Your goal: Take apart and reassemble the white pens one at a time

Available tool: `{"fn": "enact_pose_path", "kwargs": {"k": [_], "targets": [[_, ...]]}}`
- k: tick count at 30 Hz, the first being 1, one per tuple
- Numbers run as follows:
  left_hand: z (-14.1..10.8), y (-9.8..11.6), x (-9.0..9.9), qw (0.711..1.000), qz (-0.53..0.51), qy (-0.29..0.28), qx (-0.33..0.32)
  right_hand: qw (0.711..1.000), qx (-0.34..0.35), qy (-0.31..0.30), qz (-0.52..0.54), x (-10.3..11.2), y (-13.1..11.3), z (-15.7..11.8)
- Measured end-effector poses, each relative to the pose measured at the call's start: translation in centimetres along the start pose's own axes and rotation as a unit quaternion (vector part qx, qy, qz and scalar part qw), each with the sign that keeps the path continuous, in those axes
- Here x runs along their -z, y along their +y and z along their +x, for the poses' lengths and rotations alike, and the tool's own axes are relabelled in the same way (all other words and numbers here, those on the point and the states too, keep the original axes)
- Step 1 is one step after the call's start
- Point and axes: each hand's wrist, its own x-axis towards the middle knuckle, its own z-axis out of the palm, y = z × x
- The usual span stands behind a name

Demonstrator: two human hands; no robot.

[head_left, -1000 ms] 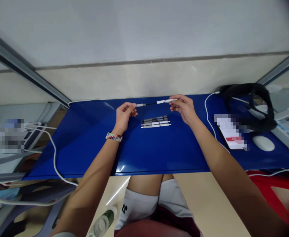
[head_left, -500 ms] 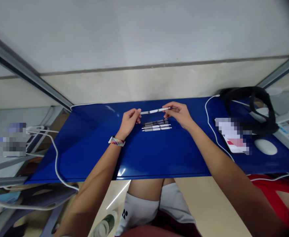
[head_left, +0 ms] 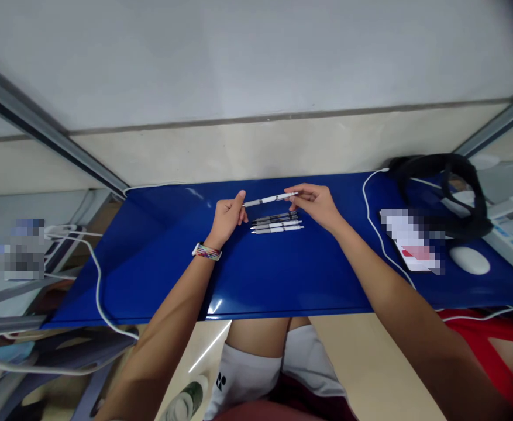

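Observation:
A white and grey pen (head_left: 268, 200) is stretched nearly level between my two hands above the desk. My left hand (head_left: 229, 218), with a patterned band on its wrist, is closed at the pen's left end, the thumb pointing up; the fingers partly hide that end. My right hand (head_left: 315, 203) pinches the other end between thumb and fingertips. Just below the held pen, several more pens (head_left: 277, 229) lie side by side on the blue desk (head_left: 282, 275), some dark and some white, their tips to the left.
On the right of the desk are a phone (head_left: 408, 242), a white mouse (head_left: 470, 261), a black strap (head_left: 453, 161) and a white cable (head_left: 370, 213). Another cable (head_left: 99, 286) hangs over the left edge. A wall (head_left: 256, 146) stands behind the desk.
The held pen has shifted slightly left and its left end has dipped a little. My left thumb has lifted to point up. The pens on the desk have stayed put.

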Motion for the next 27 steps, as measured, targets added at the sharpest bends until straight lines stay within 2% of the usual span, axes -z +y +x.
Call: {"fn": "enact_pose_path", "kwargs": {"k": [7, 15, 20, 27], "targets": [[-0.04, 0.35, 0.1, 0.998, 0.031, 0.04, -0.033, 0.999, -0.029, 0.002, 0.025, 0.03, 0.01, 0.07], [-0.05, 0.44, -0.01, 0.998, -0.019, 0.049, -0.036, 0.997, -0.058, 0.006, 0.044, 0.11, 0.12, 0.12], [0.12, 0.54, -0.11, 0.996, -0.081, 0.017, -0.028, 0.997, -0.062, 0.011, 0.043, 0.05, -0.08, 0.11], [0.36, 0.24, 0.22, 0.994, -0.098, -0.005, -0.047, 0.996, -0.068, 0.021, 0.055, 0.04, 0.16, 0.22]]}}
